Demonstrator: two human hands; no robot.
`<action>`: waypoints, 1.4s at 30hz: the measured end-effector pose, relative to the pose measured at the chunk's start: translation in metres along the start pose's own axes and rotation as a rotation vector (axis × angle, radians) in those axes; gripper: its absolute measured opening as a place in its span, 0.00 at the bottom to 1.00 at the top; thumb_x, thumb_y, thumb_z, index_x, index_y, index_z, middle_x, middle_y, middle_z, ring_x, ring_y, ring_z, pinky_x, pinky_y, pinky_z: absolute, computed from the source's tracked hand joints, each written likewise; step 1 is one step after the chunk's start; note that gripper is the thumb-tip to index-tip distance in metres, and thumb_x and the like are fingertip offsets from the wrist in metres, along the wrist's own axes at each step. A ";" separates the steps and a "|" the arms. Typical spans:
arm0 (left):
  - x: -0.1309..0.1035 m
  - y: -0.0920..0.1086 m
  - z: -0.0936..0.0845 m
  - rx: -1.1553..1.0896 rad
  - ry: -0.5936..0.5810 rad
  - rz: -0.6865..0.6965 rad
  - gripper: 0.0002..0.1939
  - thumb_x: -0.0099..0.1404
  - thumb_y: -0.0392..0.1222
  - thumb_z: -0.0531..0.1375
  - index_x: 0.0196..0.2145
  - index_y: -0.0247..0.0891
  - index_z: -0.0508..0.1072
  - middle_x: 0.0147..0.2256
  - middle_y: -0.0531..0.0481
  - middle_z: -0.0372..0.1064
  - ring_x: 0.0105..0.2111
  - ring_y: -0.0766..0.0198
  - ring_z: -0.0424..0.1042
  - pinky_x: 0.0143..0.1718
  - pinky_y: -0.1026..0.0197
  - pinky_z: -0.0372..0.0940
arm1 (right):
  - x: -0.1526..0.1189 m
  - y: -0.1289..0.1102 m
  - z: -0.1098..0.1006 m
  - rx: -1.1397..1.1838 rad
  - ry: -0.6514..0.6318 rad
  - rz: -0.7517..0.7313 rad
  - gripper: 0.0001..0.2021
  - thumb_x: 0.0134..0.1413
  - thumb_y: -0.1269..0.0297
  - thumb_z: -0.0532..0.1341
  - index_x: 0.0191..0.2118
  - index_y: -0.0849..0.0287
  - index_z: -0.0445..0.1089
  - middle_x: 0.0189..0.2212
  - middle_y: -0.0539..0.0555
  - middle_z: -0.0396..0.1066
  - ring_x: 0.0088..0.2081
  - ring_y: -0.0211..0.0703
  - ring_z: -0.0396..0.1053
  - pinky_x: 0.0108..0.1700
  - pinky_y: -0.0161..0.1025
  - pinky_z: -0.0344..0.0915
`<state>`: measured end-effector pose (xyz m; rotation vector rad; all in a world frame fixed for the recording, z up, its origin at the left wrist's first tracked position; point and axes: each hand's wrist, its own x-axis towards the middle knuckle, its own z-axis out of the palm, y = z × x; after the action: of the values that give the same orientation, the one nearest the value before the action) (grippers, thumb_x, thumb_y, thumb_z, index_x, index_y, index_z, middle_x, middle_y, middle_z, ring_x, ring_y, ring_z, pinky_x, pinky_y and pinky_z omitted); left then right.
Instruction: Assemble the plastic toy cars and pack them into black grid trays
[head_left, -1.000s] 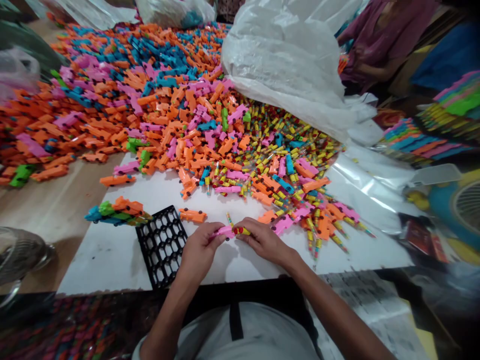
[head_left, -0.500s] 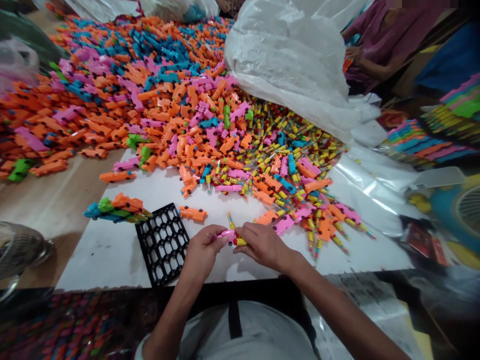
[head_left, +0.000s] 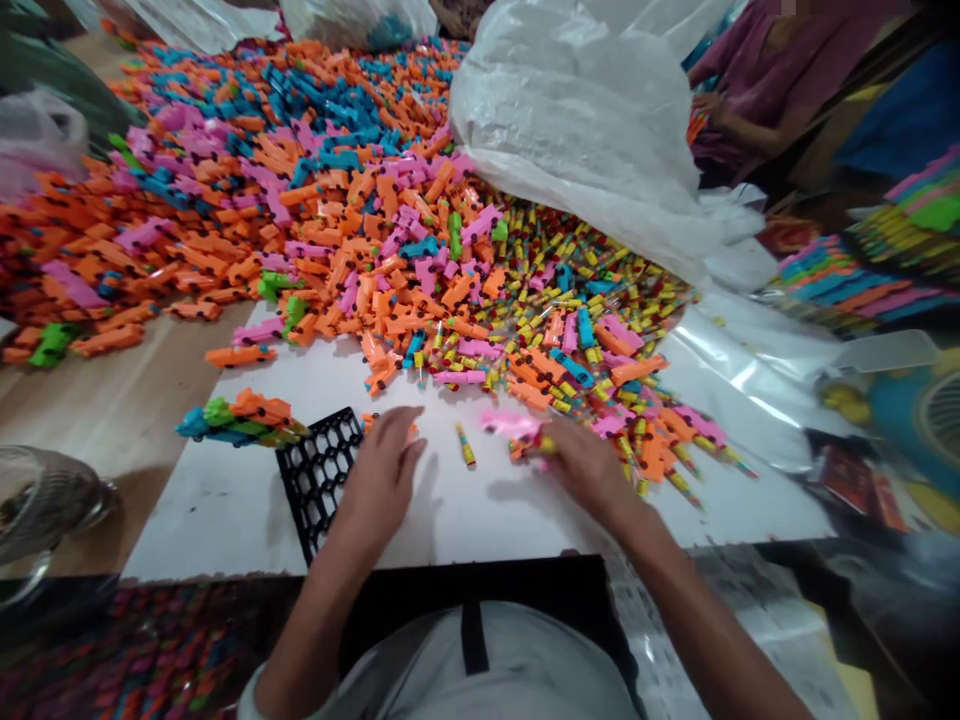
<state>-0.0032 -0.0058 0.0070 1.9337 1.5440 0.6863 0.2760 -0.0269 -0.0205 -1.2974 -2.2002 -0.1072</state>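
My right hand [head_left: 589, 468] grips a pink toy car [head_left: 510, 424] with a yellow tube joined at its end; both are motion-blurred above the white board. My left hand [head_left: 382, 475], fingers stretched forward, hovers over an orange toy car [head_left: 369, 422] that it mostly covers. Between the hands lies a small yellow tube with a clear, colourful tip [head_left: 466, 447]. Left of my left hand is a black grid tray [head_left: 319, 470] with rows of holes. Against its upper left corner rests a bundle of blue, green and orange cars [head_left: 244, 416] with yellow tubes.
A large heap of toy cars [head_left: 315, 230] spreads across the back and left. Yellow tubes [head_left: 540, 250] spill from beneath a white plastic bag [head_left: 577, 130]. A glass mug [head_left: 49, 505] stands at the left edge. A co-worker in a purple top [head_left: 787, 80] sits at back right.
My right hand has moved right and up with the pink car. My left hand has let go of the car and shifted left over the orange one.
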 end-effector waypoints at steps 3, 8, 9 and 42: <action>0.011 -0.021 -0.013 0.344 0.001 0.040 0.18 0.62 0.36 0.56 0.50 0.38 0.69 0.56 0.38 0.63 0.56 0.46 0.61 0.54 0.43 0.58 | 0.009 0.025 -0.016 -0.201 0.116 0.171 0.12 0.60 0.67 0.59 0.50 0.59 0.69 0.44 0.62 0.70 0.45 0.52 0.66 0.44 0.48 0.62; 0.018 -0.026 -0.001 0.515 -0.044 0.060 0.12 0.58 0.30 0.59 0.41 0.40 0.72 0.43 0.42 0.71 0.48 0.47 0.67 0.47 0.46 0.59 | 0.022 -0.013 0.014 0.046 -0.044 0.050 0.12 0.63 0.71 0.55 0.50 0.58 0.69 0.39 0.58 0.72 0.41 0.48 0.67 0.43 0.45 0.62; 0.017 -0.023 0.003 0.495 -0.041 0.071 0.10 0.59 0.31 0.58 0.39 0.40 0.71 0.40 0.43 0.72 0.46 0.48 0.68 0.47 0.46 0.59 | 0.023 -0.026 0.024 0.123 -0.109 0.041 0.12 0.63 0.70 0.55 0.51 0.58 0.68 0.39 0.58 0.72 0.41 0.48 0.68 0.42 0.44 0.63; -0.013 0.019 0.020 -0.160 -0.042 0.129 0.10 0.70 0.44 0.51 0.40 0.40 0.70 0.36 0.48 0.70 0.38 0.62 0.70 0.41 0.60 0.65 | 0.027 -0.048 0.030 0.593 -0.076 0.118 0.11 0.63 0.68 0.56 0.50 0.56 0.69 0.39 0.57 0.71 0.43 0.44 0.69 0.44 0.41 0.69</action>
<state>0.0214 -0.0237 0.0061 1.9269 1.3066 0.7936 0.2138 -0.0208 -0.0210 -1.0902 -1.9848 0.6037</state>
